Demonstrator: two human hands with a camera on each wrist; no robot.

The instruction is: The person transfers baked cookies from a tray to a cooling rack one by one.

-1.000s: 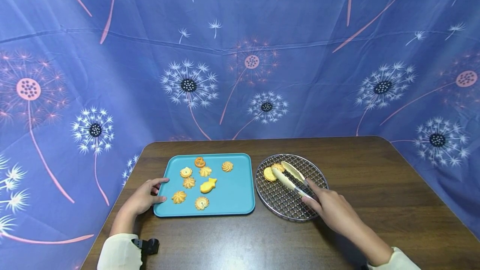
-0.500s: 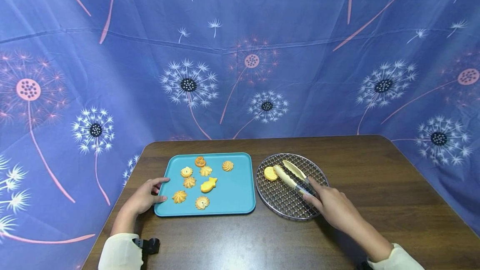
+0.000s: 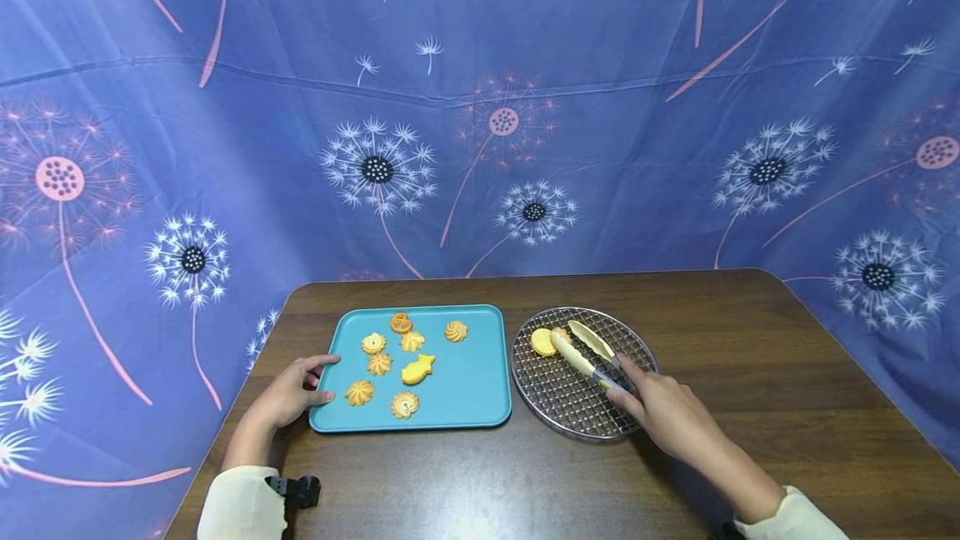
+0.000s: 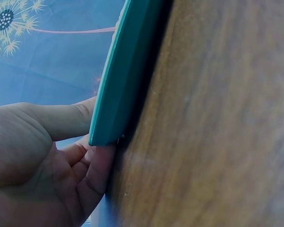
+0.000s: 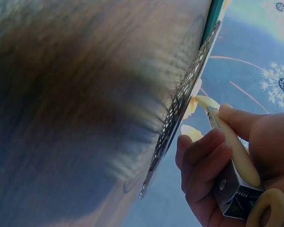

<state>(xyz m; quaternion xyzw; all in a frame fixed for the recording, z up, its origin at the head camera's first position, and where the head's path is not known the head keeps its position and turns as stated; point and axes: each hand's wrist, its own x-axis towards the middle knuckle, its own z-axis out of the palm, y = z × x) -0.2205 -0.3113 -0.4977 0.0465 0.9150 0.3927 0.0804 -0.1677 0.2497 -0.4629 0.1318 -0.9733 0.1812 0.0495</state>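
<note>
On the left edge of the turquoise tray (image 3: 472, 402), my left hand (image 3: 281, 394) grips the rim; the left wrist view shows thumb and fingers on either side of it. My right hand (image 3: 671, 419) holds a pair of tongs (image 3: 573, 354) with cream tips and metal arms. The tong tips are spread above a round wire rack (image 3: 577, 419). Beside the nearer tip lies a round yellow cookie (image 3: 543, 342) on the rack. Behind that tip a second cookie (image 3: 561, 332) is mostly hidden.
Several cookies lie on the tray, among them a fish-shaped one (image 3: 417, 369), a pretzel (image 3: 401, 322) and a swirl cookie (image 3: 455, 331). Tray and rack stand side by side on a wooden table (image 3: 420, 482). A blue patterned cloth (image 3: 480, 107) hangs behind.
The tongs have shifted slightly right over the rack, and the round cookie has moved slightly up and right. The second cookie is more covered than a second ago. My left hand stays put.
</note>
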